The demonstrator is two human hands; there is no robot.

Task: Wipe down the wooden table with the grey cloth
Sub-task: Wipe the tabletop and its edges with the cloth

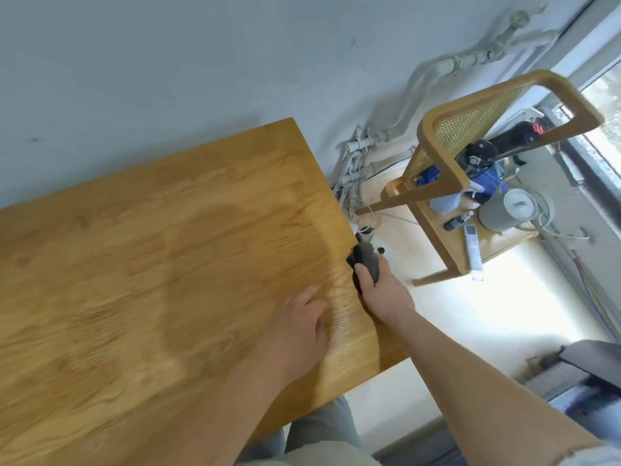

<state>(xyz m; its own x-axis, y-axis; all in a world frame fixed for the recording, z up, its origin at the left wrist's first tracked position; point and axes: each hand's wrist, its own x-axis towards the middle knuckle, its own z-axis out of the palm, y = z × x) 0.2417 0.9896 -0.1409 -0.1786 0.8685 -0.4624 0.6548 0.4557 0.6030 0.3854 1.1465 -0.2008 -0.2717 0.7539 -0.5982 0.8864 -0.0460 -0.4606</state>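
**Cloth at the table's right edge**

At the right edge of the wooden table (151,264), the right hand (383,290) grips a bunched grey cloth (364,258), thumb on top and fingers curled around it, pressing it against the edge where the tabletop drops off. The cloth is wadded into a dark lump, partly hidden by the hand. Just left of it, the left hand (299,327) lies palm down on the tabletop, fingers loosely spread and holding nothing; it is motion-blurred, so the fingertips are hard to make out. A darker, damp-looking patch covers the middle of the tabletop, reaching toward the hands.

Beyond the table to the right, apart from it, stands a wooden chair (497,129) with a woven cane back. Its seat is crowded: a blue bag (484,183), a grey cylindrical container (507,210), a small dark bottle (458,222) and a pale remote control (473,252) lying flat. White pipes (403,105) run along the far wall behind the chair.
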